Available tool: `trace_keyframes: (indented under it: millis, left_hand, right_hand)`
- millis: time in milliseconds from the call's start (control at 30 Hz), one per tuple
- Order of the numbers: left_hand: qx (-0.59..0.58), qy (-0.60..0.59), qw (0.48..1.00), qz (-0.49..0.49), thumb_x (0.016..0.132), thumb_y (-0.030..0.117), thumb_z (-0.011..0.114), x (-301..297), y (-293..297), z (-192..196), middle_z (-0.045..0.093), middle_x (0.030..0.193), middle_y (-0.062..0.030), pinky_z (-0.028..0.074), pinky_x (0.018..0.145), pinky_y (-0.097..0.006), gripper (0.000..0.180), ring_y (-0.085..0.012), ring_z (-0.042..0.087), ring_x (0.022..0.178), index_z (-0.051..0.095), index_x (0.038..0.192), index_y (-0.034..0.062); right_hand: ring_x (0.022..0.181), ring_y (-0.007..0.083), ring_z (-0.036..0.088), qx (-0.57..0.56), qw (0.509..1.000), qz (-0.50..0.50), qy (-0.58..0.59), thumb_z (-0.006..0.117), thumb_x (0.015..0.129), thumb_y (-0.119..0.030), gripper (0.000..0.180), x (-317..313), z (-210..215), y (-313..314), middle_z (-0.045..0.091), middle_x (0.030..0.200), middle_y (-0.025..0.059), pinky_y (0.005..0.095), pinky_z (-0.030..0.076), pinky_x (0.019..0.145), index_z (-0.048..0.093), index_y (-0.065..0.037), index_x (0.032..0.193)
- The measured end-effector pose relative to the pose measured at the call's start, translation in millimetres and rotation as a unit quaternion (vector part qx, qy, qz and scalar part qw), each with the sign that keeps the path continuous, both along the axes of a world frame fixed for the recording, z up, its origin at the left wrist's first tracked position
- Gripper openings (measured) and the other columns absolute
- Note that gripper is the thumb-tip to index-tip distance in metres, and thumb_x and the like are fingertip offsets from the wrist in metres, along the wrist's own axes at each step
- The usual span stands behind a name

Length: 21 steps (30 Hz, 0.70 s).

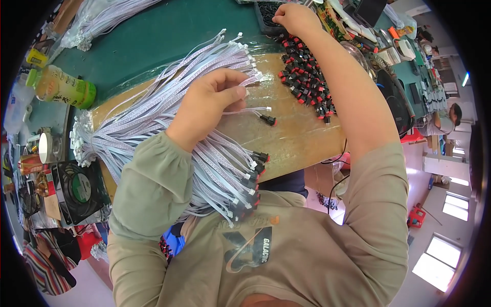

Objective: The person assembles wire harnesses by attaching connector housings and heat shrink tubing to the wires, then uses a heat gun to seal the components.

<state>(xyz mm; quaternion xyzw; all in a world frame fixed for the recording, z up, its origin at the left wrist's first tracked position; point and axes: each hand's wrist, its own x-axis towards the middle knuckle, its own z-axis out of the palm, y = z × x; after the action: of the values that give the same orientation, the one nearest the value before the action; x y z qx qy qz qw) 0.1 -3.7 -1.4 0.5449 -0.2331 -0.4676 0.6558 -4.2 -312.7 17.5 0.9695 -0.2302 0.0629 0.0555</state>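
My left hand (210, 101) is closed in a pinch on a thin white ribbon cable, whose small white plug (248, 92) shows at the fingertips. Under and around it spreads a large bundle of white ribbon cables (148, 110), tied at the left. Several cables at the near side end in small black-and-red parts (261, 156); the far ones show bare white plugs. Over the edge of a dark box (260, 20) of small black pieces, my right hand (298, 20) has its fingers pinched together. What they hold, if anything, is too small to make out.
A heap of black-and-red parts (307, 77) lies on the brown board (291, 138), below my right forearm. At the left stand a green-capped bottle (64, 88) and a black fan (79, 188). Another cable bundle (97, 23) lies far left. A co-worker (452, 115) sits far right.
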Motion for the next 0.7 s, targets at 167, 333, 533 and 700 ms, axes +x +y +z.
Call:
trace_keyframes:
  millis: [167,333,533,700]
  left_hand:
    - [-0.007,0.029,0.999,0.018,0.087,0.009,0.066,5.7,2.5,-7.2,0.063,0.088,-0.0031,0.051,0.072,-0.025,0.021,-0.0117,0.061,0.078,0.062,0.105,0.0004]
    - [-0.042,0.056,0.997,0.030,0.084,0.009,0.069,4.6,-0.1,-9.0,0.064,0.085,-0.0038,0.051,0.071,-0.026,0.018,-0.0125,0.061,0.075,0.063,0.099,0.0008]
    - [-0.051,0.094,0.994,0.030,0.085,0.007,0.068,8.4,0.9,-12.1,0.064,0.085,-0.0044,0.054,0.069,-0.028,0.015,-0.0145,0.063,0.073,0.062,0.097,0.0014]
    - [-0.044,0.114,0.992,0.027,0.087,0.007,0.065,11.1,3.0,-11.5,0.063,0.086,-0.0047,0.053,0.072,-0.030,0.013,-0.0157,0.063,0.077,0.059,0.098,0.0026]
  right_hand:
    - [0.087,0.0315,0.065,0.102,0.992,-0.026,-0.067,0.068,0.078,-0.027,0.020,-15.4,12.3,24.1,0.069,0.089,0.0143,0.0402,0.051,0.079,0.072,-0.012,0.090]
    - [0.087,0.0312,0.065,0.096,0.985,-0.002,-0.145,0.065,0.079,-0.024,0.019,-21.0,-14.1,-5.4,0.069,0.090,0.0134,0.0397,0.051,0.079,0.073,-0.013,0.092]
    - [0.087,0.0306,0.066,0.117,0.974,-0.032,-0.193,0.064,0.080,-0.022,0.020,-28.2,-5.8,8.1,0.069,0.092,0.0136,0.0378,0.051,0.079,0.072,-0.011,0.094]
    - [0.078,0.0190,0.066,0.295,0.897,-0.011,-0.330,0.068,0.083,-0.021,0.021,-39.4,7.5,43.8,0.070,0.086,0.0112,0.0295,0.049,0.073,0.070,-0.004,0.095]
